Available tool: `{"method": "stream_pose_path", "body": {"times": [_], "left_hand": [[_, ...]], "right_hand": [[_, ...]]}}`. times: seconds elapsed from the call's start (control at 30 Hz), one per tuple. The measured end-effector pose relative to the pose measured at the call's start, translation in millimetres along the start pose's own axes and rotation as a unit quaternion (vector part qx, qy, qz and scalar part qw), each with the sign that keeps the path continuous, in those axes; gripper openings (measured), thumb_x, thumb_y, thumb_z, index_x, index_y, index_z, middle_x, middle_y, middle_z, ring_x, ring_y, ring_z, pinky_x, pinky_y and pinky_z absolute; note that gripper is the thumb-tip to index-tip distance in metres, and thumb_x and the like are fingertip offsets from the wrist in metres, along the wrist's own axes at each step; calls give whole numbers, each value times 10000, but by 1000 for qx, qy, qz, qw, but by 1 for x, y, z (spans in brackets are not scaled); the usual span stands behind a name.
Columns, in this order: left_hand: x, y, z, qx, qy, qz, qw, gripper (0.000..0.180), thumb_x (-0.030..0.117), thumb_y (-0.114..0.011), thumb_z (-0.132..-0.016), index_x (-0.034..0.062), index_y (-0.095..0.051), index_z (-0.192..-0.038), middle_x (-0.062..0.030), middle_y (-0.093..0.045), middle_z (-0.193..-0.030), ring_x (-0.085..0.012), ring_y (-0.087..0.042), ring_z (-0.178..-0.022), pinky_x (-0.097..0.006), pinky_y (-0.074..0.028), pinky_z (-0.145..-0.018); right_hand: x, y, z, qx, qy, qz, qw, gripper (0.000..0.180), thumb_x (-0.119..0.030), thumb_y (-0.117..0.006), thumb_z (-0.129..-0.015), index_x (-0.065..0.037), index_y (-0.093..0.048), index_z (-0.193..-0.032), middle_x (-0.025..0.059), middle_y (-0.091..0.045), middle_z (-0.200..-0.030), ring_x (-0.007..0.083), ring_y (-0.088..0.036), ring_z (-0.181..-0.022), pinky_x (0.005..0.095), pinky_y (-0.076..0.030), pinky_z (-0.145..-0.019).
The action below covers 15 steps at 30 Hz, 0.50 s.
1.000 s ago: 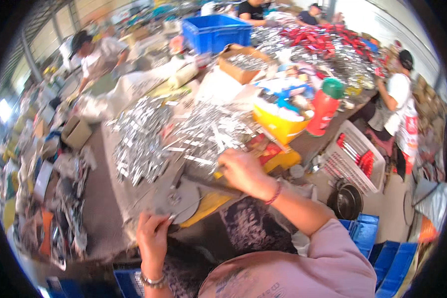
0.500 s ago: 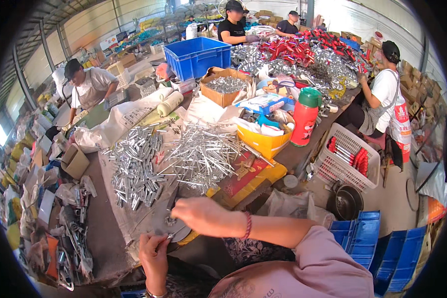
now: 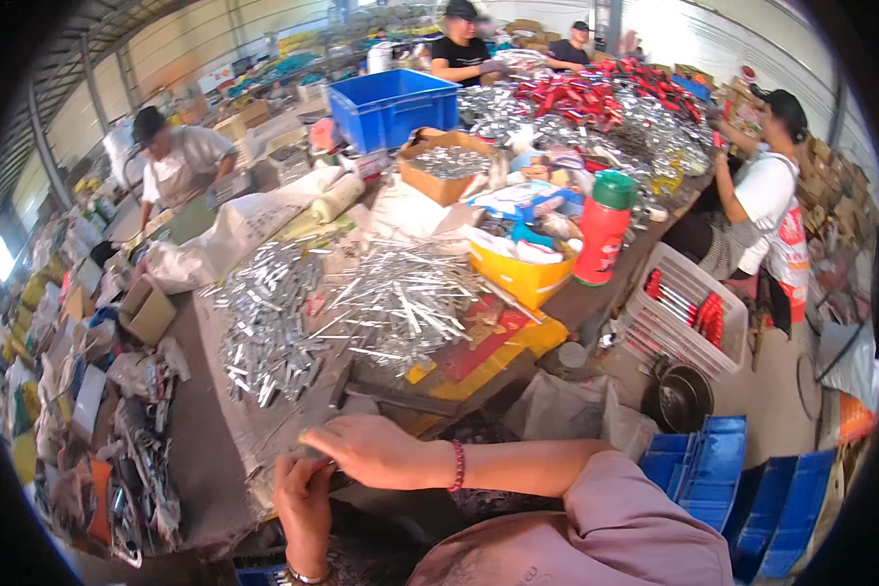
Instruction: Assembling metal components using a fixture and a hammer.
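Observation:
At the near edge of the table my left hand [image 3: 304, 508] is closed in a pinch, thumb and fingertips pressed together. Close above and to its right is my right hand [image 3: 381, 455], its fingers bent and also closed, a red bead bracelet [image 3: 458, 466] round the wrist. What lies between the fingertips is too small and blurred to name. Beyond my hands are two heaps of metal parts: short silvery tubes [image 3: 264, 327] on the left and longer thin rods [image 3: 400, 298] on the right. A dark flat bar [image 3: 341, 383] lies between the heaps and my right hand.
A yellow box [image 3: 518, 278] of packets and a red flask with a green lid [image 3: 604, 230] stand beyond the rods. Farther back are a carton of small metal parts [image 3: 446, 164] and a blue crate [image 3: 391, 109]. Several people work around the tables. A white basket [image 3: 669, 317] stands right.
My right hand has moved left and down, close against my left hand. The small shiny metal piece seen at the left fingertips is now hidden. The person on the right has raised an arm.

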State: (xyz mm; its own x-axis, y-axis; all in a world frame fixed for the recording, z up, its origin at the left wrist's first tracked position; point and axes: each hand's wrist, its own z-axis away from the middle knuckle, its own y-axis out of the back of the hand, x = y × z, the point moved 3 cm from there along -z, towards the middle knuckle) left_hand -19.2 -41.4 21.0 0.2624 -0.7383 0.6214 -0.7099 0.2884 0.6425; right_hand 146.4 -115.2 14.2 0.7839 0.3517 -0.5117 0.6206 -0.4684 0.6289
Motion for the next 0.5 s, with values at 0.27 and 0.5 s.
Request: {"method": "stream_pose_path", "body": {"times": [0.27,0.5], "left_hand": [[-21,-5,5,13,16,37,999,153,-121,-730,-885,-35,-715,-1010,-125,-590,-928,-303,-629,-900,-389,-485,-780],[-20,0,9,2,27,-62,998,109,-12,-813,-872,5,-728,-938,-166,-644,-912,-381,-617,-869,-474,-497,-767]], "right_hand": [[-12,-16,3,14,79,28,996,364,-139,-602,-984,-43,-573,-1335,143,-620,-977,364,-664,-959,477,-538,-830],[-22,30,2,53,46,69,995,100,-168,-658,-938,-102,-658,-1013,112,-637,-953,355,-680,-930,471,-561,-774]]}}
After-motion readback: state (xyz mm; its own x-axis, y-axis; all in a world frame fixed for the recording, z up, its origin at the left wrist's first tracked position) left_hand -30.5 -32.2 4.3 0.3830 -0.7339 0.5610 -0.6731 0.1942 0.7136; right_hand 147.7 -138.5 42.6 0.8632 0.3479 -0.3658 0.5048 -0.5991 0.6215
